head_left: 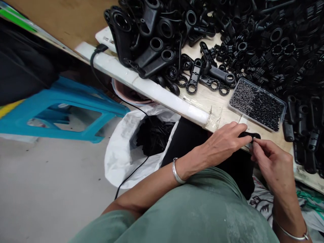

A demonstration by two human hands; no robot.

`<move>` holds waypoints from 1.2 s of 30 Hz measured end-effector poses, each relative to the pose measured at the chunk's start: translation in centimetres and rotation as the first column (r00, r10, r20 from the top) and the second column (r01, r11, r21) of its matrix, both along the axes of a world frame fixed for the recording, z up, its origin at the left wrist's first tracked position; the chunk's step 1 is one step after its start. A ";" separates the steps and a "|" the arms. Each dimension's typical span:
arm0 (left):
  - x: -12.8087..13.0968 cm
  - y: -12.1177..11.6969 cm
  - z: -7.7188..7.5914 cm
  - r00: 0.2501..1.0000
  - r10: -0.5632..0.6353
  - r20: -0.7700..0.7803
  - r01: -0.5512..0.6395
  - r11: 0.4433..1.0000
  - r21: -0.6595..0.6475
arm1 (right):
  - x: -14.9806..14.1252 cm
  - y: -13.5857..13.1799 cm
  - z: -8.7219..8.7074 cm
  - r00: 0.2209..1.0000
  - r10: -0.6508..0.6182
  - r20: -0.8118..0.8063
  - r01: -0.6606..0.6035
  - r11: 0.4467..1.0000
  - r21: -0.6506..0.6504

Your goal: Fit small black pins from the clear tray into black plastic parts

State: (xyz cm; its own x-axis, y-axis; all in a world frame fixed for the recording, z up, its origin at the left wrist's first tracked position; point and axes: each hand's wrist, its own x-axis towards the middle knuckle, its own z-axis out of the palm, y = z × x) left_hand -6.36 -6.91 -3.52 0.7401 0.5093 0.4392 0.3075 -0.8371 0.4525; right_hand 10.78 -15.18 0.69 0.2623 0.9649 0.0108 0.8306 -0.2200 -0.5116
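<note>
My left hand (pixel 222 143) is closed on a small black plastic part (pixel 256 135) at the table's front edge; most of it is hidden by my fingers. My right hand (pixel 274 165) pinches at the end of the same part, thumb and forefinger together. What sits between those fingertips is too small to make out. Just beyond my hands lies a clear plastic box (pixel 282 116) of small dark metal pieces and small black pieces, in two heaps side by side.
Long black plastic arms (pixel 153 60) and a heap of black rings (pixel 253 64) cover the table (pixel 199 101). More arms (pixel 302 125) lie at the right. A white sack (pixel 116 158) of black parts, a cable (pixel 131 172) and a blue stool (pixel 76 130) stand left.
</note>
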 end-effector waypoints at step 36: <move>0.2 -0.2 -1.3 0.971 0.053 0.231 -0.042 0.998 -0.052 | -2.6 1.9 1.5 0.661 0.344 0.667 -0.192 0.936 -0.294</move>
